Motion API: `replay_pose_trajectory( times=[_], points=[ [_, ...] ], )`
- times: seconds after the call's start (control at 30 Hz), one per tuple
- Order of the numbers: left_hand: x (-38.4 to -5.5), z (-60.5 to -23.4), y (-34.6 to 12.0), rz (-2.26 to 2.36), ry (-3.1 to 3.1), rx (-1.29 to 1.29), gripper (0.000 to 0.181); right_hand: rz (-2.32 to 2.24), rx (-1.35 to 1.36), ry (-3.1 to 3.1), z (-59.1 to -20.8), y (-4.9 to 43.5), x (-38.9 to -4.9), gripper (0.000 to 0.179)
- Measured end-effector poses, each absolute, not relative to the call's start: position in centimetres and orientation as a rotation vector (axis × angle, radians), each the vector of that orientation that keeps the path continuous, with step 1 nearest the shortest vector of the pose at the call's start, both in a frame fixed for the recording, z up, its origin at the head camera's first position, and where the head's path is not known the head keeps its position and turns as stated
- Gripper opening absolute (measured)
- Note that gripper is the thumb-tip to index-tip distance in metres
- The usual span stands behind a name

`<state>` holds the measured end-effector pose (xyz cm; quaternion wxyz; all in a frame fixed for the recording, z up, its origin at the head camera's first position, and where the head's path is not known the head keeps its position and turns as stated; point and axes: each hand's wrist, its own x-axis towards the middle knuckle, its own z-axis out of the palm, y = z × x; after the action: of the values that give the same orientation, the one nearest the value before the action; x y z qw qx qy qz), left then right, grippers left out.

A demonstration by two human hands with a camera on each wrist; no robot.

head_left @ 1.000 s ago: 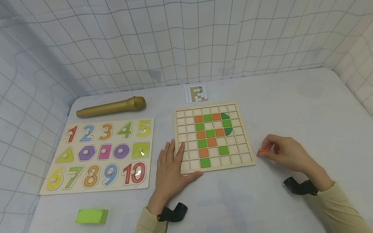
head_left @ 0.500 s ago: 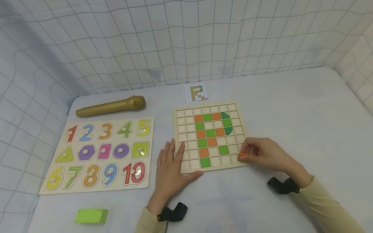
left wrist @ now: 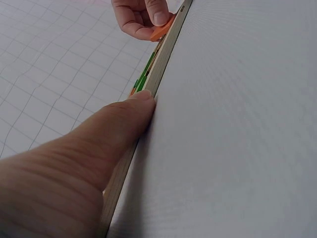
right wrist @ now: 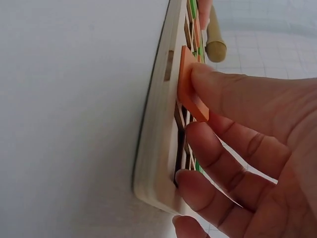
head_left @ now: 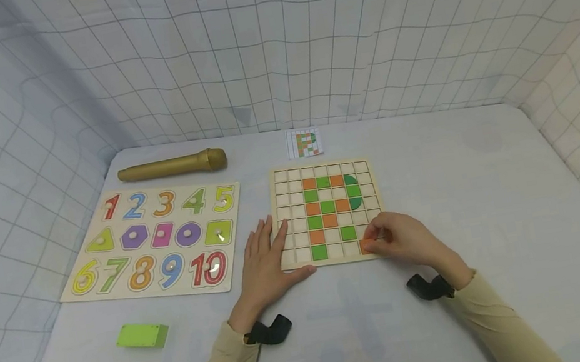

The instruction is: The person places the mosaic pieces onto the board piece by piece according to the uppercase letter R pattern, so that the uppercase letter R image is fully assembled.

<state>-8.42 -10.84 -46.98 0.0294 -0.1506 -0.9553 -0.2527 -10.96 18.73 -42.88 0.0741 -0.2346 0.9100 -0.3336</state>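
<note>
A wooden grid board [head_left: 375,180] lies flat on the table, with green and orange tiles set in several of its cells. My right hand [head_left: 404,240] pinches an orange square tile [right wrist: 190,84] between thumb and fingers. In the right wrist view that tile sits tilted at the board's near edge, over the bottom row toward the right. My left hand [head_left: 266,267] lies spread with straight fingers on the board's left side, its thumb [left wrist: 133,111] along the near edge. A small printed card [head_left: 309,142] with a matching tile pattern lies behind the board.
Left of the grid board lies a number-and-shape peg puzzle [head_left: 159,279]. Behind that puzzle is a gold microphone [head_left: 171,167]. A lime green block [head_left: 140,335] rests at the front left. Grid-patterned cloth walls [head_left: 268,45] surround the white table.
My right hand has moved left with the orange tile, from the table beside the board to over its bottom row. My left hand has stayed in place.
</note>
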Motion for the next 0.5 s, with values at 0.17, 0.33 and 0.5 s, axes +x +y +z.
replay_pose_trajectory(
  times=[0.17,0.33,0.5],
  points=[
    [-8.4,-47.0,-10.9,-0.773,-2.953,-0.458,0.101,-0.927,-0.761,2.825,-43.2,18.7,-10.5,0.012],
    [-8.4,-47.0,-10.9,-0.779,-2.952,-0.458,0.101,-0.856,-0.802,2.900,-43.3,18.8,-9.9,0.018],
    [-8.4,-47.0,-10.9,-0.778,-2.950,-0.460,0.101,-0.829,-0.824,2.927,-43.2,19.0,-9.6,0.021]
  ],
)
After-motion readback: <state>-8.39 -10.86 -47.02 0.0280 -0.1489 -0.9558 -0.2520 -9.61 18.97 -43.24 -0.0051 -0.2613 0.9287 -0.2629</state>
